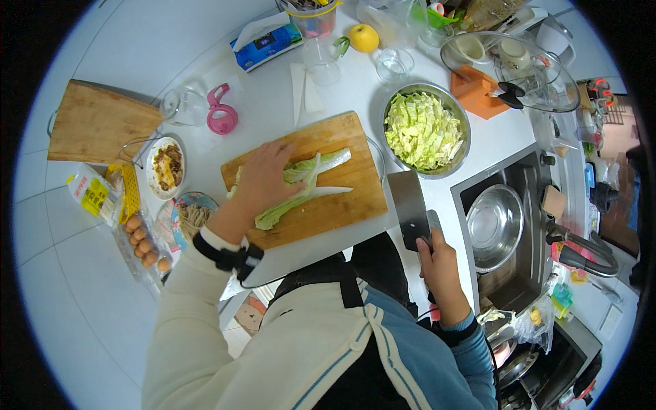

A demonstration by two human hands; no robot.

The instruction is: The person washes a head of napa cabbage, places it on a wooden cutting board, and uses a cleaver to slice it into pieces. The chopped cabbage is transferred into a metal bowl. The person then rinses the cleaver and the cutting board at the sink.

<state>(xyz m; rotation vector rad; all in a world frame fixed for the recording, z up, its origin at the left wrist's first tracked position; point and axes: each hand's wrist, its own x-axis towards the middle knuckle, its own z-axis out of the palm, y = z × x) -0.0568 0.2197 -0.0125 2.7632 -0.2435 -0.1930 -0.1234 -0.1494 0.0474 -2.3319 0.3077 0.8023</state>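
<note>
A wooden cutting board [333, 210] lies on the white counter, with long cabbage leaves [307, 177] on it. My left hand [271, 177] rests over the leaves at the board's left half; its fingers are partly bent, and whether they grip a leaf is unclear. In my right hand [442, 271] is the handle of a cleaver [408, 205], held off the board's right edge with its broad blade pointing away from me. Beyond the blade, a steel bowl [465, 148] holds a heap of cut cabbage [423, 130].
A sink [533, 205] with a metal basin [494, 228] is at right. A glass lid [538, 97] stands by an orange holder [474, 95]. At left are a plate of food [166, 168], a plate of noodle-like strands [195, 215], eggs [146, 246] and another wooden board [97, 123].
</note>
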